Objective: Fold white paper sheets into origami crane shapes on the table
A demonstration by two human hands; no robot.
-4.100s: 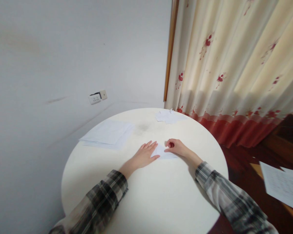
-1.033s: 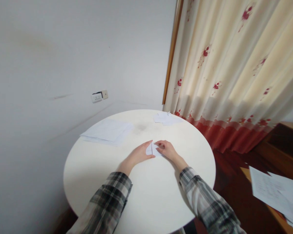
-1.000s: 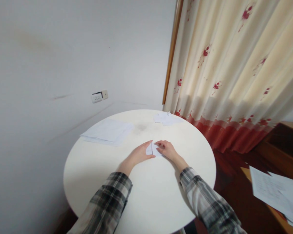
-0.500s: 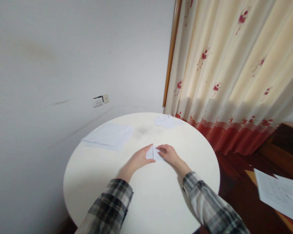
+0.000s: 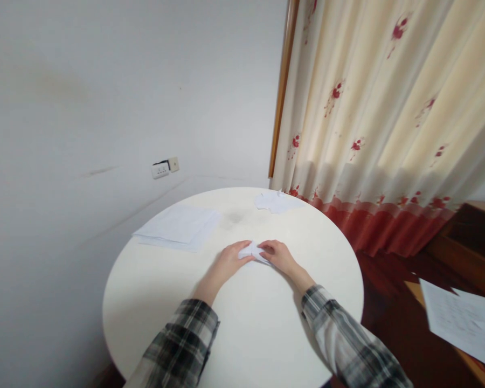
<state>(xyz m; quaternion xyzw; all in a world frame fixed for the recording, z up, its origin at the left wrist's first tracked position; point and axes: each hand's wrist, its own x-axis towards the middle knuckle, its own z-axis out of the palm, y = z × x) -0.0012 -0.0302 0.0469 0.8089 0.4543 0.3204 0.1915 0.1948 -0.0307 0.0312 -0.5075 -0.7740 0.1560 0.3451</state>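
Note:
A small folded white paper [image 5: 254, 251] is between my two hands over the middle of the round white table [image 5: 262, 318]. My left hand [image 5: 231, 260] grips its left side, thumb at the near edge and fingers at the far edge. On the right side, my right hand [image 5: 278, 254] pinches the paper with bent fingers. Part of the paper is covered by the fingers, and its exact folds are too small to tell.
Large white sheets [image 5: 180, 225] lie at the table's back left. Torn paper pieces [image 5: 277, 201] lie at the back edge. A wall with a socket [image 5: 160, 171] stands behind, a curtain [image 5: 359, 108] at right. Written papers [image 5: 461, 318] rest on a lower surface at right.
The paper between my hands now looks narrower from front to back and bent up. My left thumb has moved toward the far side, closer to its fingers. My right hand has barely moved.

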